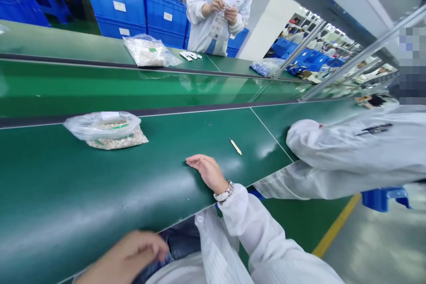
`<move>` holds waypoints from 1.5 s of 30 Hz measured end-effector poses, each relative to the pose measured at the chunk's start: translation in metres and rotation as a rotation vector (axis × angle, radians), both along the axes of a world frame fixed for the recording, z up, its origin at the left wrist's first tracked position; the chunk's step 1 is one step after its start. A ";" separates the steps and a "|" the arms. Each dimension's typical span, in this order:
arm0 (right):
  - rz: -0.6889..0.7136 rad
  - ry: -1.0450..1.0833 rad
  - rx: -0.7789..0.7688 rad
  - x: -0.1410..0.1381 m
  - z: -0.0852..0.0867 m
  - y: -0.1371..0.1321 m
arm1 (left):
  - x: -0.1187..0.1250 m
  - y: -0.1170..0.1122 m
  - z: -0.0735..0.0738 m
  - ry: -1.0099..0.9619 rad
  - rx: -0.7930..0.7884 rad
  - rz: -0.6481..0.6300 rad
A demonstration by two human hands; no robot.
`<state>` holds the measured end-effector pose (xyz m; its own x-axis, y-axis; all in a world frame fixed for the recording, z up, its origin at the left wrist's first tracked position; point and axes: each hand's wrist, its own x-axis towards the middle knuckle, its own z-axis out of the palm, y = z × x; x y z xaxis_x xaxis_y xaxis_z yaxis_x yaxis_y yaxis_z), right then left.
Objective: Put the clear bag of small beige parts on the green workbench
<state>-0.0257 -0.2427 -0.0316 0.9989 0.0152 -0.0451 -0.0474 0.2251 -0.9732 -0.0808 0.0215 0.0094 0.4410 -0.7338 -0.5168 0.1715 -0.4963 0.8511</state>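
Note:
My right hand (208,172) lies flat on the near edge of the green table (66,195), fingers apart and pointing left, holding nothing. A watch sits on its wrist, above a white sleeve. My left hand (129,255) is blurred at the bottom, fingers curled against blue denim (181,239) at my lap; whether it grips anything is unclear. A small tan stick (235,146) lies on the table just right of and beyond my right hand. A clear plastic bag of small pale parts (106,131) rests further left.
A co-worker's white-sleeved arm (336,151) leans on the table at right. Across the green conveyor belt (100,88) a person in a white coat (218,9) handles small items. Another parts bag (149,51), white pieces (191,55) and blue crates (115,4) lie beyond.

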 end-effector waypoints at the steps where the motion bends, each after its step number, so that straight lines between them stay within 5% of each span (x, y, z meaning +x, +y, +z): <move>1: -0.014 0.005 0.080 -0.009 0.000 0.005 | -0.017 -0.001 -0.010 0.152 -0.025 -0.047; 3: -0.030 0.007 0.210 -0.025 0.000 0.021 | -0.040 -0.008 -0.035 0.539 -0.100 0.133; 7: 0.051 -0.010 0.314 -0.057 0.000 0.069 | -0.049 -0.038 -0.076 1.032 -0.308 0.946; 12: 0.284 0.124 0.656 -0.096 0.007 0.111 | -0.045 -0.065 -0.067 1.123 -0.765 1.375; 19: 0.097 0.049 0.653 -0.085 0.023 0.075 | -0.050 -0.063 -0.054 1.053 -0.661 1.312; 26: 0.068 0.253 0.921 -0.068 0.025 0.054 | -0.051 -0.063 -0.052 1.029 -0.627 1.343; 33: -0.117 0.393 1.132 -0.060 0.043 0.034 | -0.051 -0.062 -0.049 1.035 -0.565 1.353; 41: -0.339 0.312 1.063 -0.053 0.043 -0.001 | -0.052 -0.061 -0.049 1.052 -0.559 1.369; 45: -0.443 0.267 0.875 -0.052 0.032 -0.023 | -0.052 -0.060 -0.050 1.054 -0.528 1.356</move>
